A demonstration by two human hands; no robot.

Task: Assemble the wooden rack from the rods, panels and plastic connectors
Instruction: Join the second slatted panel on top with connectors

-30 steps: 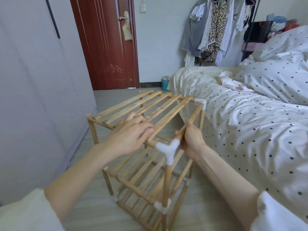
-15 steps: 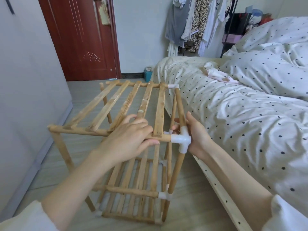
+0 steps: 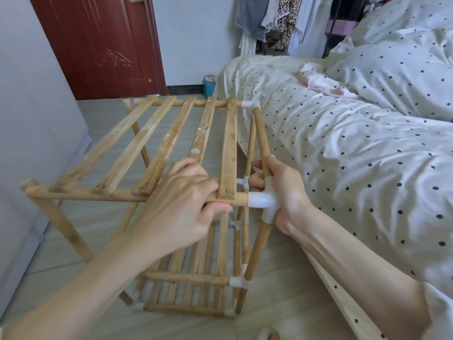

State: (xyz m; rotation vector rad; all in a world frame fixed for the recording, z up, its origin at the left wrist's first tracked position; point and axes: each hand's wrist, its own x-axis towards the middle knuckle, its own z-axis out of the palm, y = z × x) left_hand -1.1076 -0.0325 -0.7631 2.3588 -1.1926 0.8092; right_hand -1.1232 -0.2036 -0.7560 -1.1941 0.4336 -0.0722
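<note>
While the rack (image 3: 171, 192) stands on the floor beside the bed (image 3: 343, 168), nearly built, top right near corner under work. Left hand (image 3: 181, 209) curled round the near rod (image 3: 98, 195), thumb beneath, fingers over the top panel (image 3: 171, 146). Right hand (image 3: 284, 192) wrapped round the white connector (image 3: 261, 200) and side rod (image 3: 261, 136) entering it. Judged step: seating near rod into connector. Recommended: push straight along the rod axis, brace connector against the push, avoid twisting, check the socket closes flush. Near left corner (image 3: 30, 188) bare of connector, post (image 3: 61, 224) leaning; likely next. Beyond, far connector (image 3: 250, 103) fitted. Room: bed edge just beside right side, little clearance there; wall (image 3: 36, 119) near on left; open floor (image 3: 103, 114) toward the door (image 3: 98, 45).
</note>
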